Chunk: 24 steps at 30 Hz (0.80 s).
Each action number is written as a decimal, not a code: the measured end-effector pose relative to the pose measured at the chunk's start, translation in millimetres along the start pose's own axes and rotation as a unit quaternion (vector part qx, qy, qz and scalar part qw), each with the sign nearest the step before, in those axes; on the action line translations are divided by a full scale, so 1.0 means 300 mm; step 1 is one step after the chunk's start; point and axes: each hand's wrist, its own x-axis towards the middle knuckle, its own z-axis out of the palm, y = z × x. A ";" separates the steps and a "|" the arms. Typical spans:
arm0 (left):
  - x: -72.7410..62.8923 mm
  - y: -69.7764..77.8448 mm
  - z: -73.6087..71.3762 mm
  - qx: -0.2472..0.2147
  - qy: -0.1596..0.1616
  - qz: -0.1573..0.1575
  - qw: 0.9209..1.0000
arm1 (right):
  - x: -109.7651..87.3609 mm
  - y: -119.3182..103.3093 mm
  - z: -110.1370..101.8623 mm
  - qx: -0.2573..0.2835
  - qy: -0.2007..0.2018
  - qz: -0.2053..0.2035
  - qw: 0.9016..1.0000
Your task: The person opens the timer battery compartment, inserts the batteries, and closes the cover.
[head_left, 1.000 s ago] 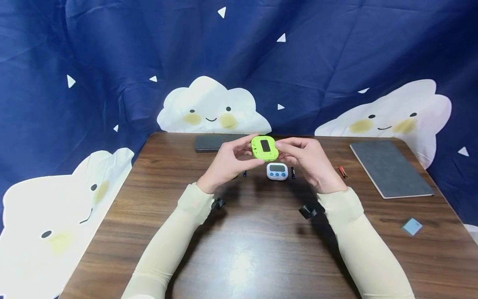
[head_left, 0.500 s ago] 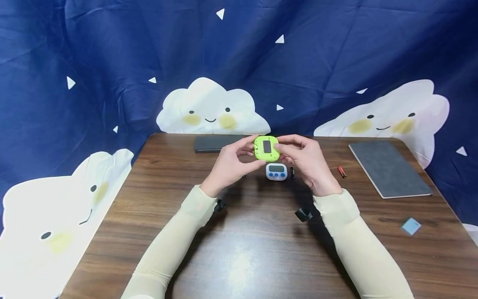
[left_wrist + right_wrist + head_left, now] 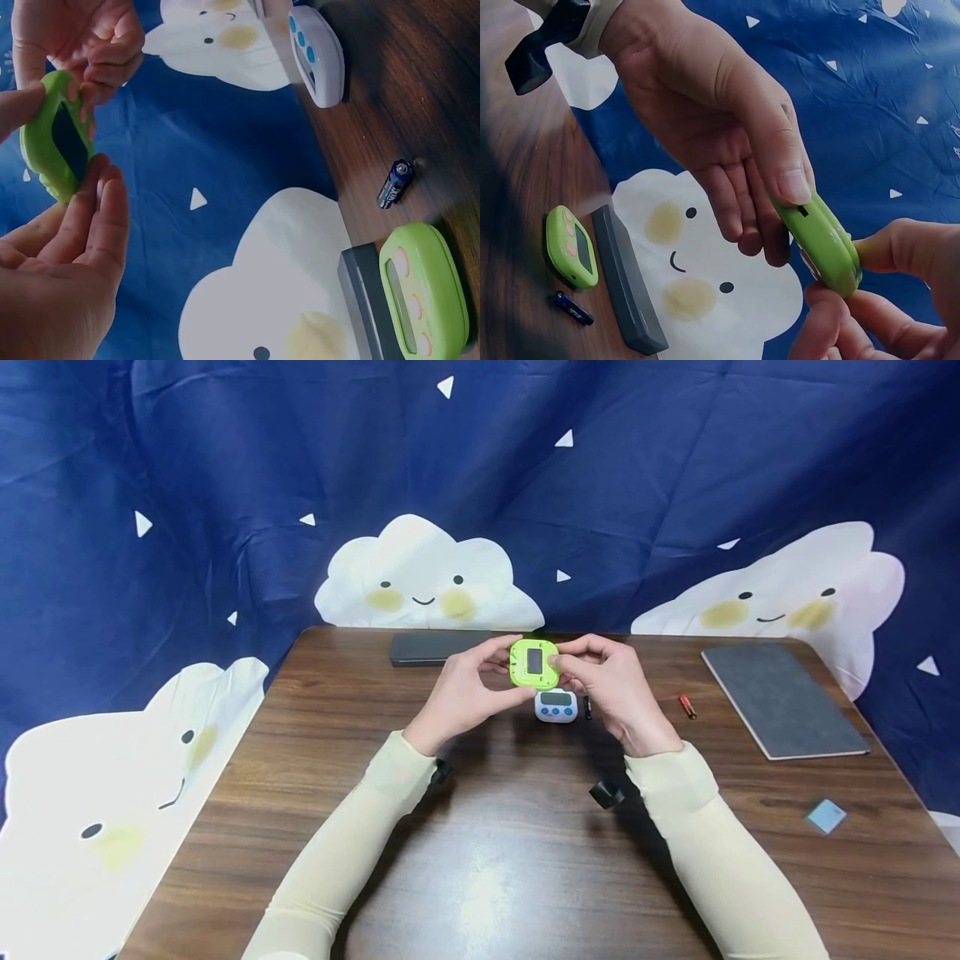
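Note:
A lime-green digital timer (image 3: 533,664) is held up over the far part of the table by both hands. Its back, with a dark rectangle, faces the head camera; its screen and pink buttons show in the left wrist view. My left hand (image 3: 467,697) grips the timer's left side, thumb at the lower edge and fingers at the upper. The right hand (image 3: 611,693) pinches the right side, its thumb on the back. Just below on the table lies a white timer (image 3: 556,710) with blue buttons. Another green timer (image 3: 424,292) and a dark blue battery (image 3: 395,184) appear in the left wrist view.
At the table's back lies a dark flat case (image 3: 427,648). To the right are a red battery (image 3: 687,707), a grey notebook (image 3: 783,700) and a small light-blue square (image 3: 827,816). A dark battery (image 3: 587,707) sits beside the white timer. Blue cloud-print cloth (image 3: 480,460) hangs behind.
The held timer has shifted slightly right and turned a little. My right thumb has moved from its right edge onto its back. Both hands still hold it.

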 end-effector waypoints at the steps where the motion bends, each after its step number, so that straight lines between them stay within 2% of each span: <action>1: 0.000 0.000 0.001 0.004 0.001 0.003 1.000 | 0.001 0.002 0.000 0.001 0.000 -0.001 1.000; 13: -0.005 -0.010 0.008 0.034 0.019 0.049 0.998 | -0.001 0.003 -0.005 0.012 -0.008 -0.002 1.000; 24: -0.007 -0.014 0.010 0.044 0.022 0.059 0.997 | 0.006 0.012 -0.004 0.007 -0.006 -0.001 1.000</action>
